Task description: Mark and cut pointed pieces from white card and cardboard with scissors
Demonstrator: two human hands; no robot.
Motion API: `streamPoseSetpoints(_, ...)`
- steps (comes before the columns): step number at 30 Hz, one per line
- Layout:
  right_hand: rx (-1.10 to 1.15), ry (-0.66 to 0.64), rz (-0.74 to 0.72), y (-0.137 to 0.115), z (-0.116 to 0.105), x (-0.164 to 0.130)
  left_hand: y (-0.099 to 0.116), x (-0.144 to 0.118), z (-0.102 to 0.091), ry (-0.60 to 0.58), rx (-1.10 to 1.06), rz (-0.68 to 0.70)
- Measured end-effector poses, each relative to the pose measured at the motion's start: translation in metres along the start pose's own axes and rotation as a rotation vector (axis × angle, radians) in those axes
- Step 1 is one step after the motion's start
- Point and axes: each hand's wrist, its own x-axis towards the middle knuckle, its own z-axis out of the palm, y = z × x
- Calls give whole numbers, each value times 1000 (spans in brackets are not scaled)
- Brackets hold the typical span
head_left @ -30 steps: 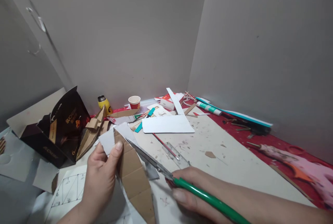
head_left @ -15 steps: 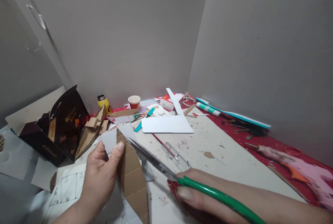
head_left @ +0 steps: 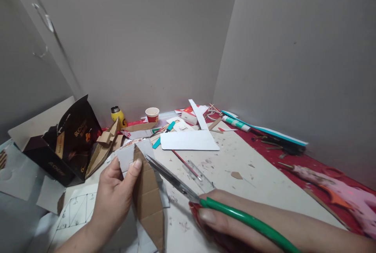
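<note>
Over the near part of the table (head_left: 258,190), the left hand (head_left: 119,184) pinches brown cardboard (head_left: 150,194) against white card (head_left: 125,158), apparently preventing slippage, while the right hand (head_left: 221,221) grips scissors (head_left: 183,190), tips angled toward the cardboard's right edge, seemingly for access.

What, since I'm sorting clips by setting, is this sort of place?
Probably a craft workspace, set against grey walls. The right hand holds green-handled scissors, the left hand holds brown cardboard, and small scraps litter the pale tabletop.
</note>
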Motion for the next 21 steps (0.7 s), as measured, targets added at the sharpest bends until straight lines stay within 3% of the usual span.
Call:
streamPoseSetpoints(2,100,-98,35,4,2,3,1,1,-1,-15,36,8)
streamPoseSetpoints(7,105,-114,3,4,2,4,4,4,-1,-45,33,-9)
streamPoseSetpoints(13,-310,131,-72,5,-1,5,1,4,1,-89,-268,-235)
streamPoseSetpoints(17,-316,86,-110,8,4,10,-1,-3,7,-85,-362,-285)
streamPoseSetpoints(21,-333,201,-234,8,12,17,-1,-12,16,-75,-412,-275)
